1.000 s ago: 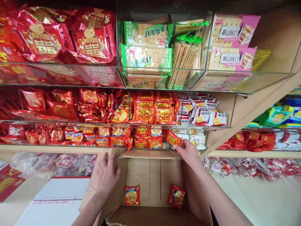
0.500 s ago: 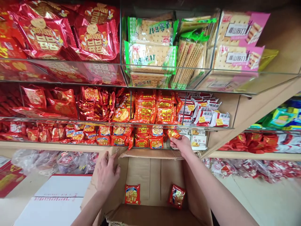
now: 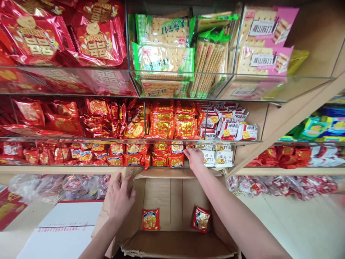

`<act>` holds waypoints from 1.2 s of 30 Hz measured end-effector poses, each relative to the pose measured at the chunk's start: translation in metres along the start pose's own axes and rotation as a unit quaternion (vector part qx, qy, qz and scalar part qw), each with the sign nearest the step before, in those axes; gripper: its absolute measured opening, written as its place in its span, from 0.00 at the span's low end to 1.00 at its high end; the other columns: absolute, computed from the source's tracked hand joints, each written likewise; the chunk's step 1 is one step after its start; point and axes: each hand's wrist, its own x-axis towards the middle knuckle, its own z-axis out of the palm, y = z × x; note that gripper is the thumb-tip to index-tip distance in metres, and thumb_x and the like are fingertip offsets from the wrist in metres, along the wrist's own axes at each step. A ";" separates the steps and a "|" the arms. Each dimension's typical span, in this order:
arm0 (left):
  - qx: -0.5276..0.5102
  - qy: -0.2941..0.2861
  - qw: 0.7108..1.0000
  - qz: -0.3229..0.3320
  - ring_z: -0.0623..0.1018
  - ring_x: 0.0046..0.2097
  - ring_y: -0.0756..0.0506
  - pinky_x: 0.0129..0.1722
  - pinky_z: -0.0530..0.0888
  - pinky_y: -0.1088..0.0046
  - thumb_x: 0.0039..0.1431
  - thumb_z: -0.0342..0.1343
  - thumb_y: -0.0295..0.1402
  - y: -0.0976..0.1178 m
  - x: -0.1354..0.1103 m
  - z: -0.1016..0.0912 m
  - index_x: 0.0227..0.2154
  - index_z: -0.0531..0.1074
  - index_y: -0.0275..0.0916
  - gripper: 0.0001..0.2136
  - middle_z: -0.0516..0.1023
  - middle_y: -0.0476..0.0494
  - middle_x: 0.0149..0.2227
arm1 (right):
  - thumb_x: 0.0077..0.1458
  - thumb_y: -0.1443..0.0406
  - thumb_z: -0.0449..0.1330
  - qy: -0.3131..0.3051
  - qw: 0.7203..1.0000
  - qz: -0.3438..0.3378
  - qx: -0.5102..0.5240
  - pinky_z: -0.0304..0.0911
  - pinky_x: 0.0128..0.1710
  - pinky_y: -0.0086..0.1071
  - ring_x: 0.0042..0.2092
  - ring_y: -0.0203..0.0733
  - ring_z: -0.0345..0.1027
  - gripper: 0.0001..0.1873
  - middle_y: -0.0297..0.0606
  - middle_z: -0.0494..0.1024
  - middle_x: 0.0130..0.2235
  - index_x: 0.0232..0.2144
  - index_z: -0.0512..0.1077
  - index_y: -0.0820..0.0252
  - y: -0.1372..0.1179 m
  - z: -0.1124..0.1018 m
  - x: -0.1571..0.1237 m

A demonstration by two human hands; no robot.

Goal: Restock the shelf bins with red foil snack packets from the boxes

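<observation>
A small red packet, in plain sight between the fingers of the right hand (image 3: 193, 157) half a second ago, is now almost wholly hidden behind that hand at the bottom shelf. The fingers are bent and close together, but whether they grip the packet or have let it go cannot be told. The hand has moved left and further in since the earlier frames, when it was beside the white packets (image 3: 224, 158); these now lie just to its right, more of them uncovered. Immediately left of the fingers sit the shelved red packets (image 3: 160, 161).

Below the right hand stands an open cardboard box (image 3: 176, 201), holding a left boxed packet (image 3: 151, 220) and a right boxed packet (image 3: 201, 220), both unmoved. The left hand (image 3: 121, 198) stays on the box's left side, fingers slightly spread and loosely bent; how firmly it holds the cardboard cannot be told. Above the right hand are red-and-gold packets (image 3: 161, 126) and, higher, green-edged crackers (image 3: 163, 59). A white carton (image 3: 64, 230) lies left of the left hand.
</observation>
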 end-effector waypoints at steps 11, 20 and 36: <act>-0.036 -0.029 0.999 -0.013 0.58 0.57 0.36 0.53 0.59 0.57 0.49 0.50 0.31 0.012 -0.006 -0.005 0.48 0.64 0.40 0.20 0.51 0.37 0.58 | 0.49 0.67 0.57 0.019 0.988 0.018 -0.150 0.53 0.12 0.17 0.19 0.26 0.63 0.06 0.28 0.68 0.22 0.24 0.63 0.61 -0.015 -0.009 -0.006; -0.048 -0.032 0.998 -0.013 0.56 0.57 0.35 0.53 0.57 0.56 0.49 0.51 0.32 0.009 -0.006 0.000 0.47 0.65 0.40 0.19 0.50 0.36 0.58 | 0.51 0.67 0.54 -0.341 0.633 -0.136 -0.681 0.61 0.42 0.33 0.39 0.41 0.68 0.10 0.41 0.74 0.39 0.37 0.70 0.59 0.034 -0.149 -0.090; -0.098 0.030 0.994 0.035 0.51 0.60 0.33 0.54 0.56 0.51 0.51 0.49 0.30 0.011 -0.011 -0.008 0.48 0.63 0.36 0.19 0.52 0.30 0.58 | 0.53 0.65 0.49 -0.400 0.634 -0.080 -0.657 0.57 0.32 0.27 0.34 0.37 0.68 0.08 0.33 0.76 0.33 0.33 0.68 0.56 0.043 -0.156 -0.108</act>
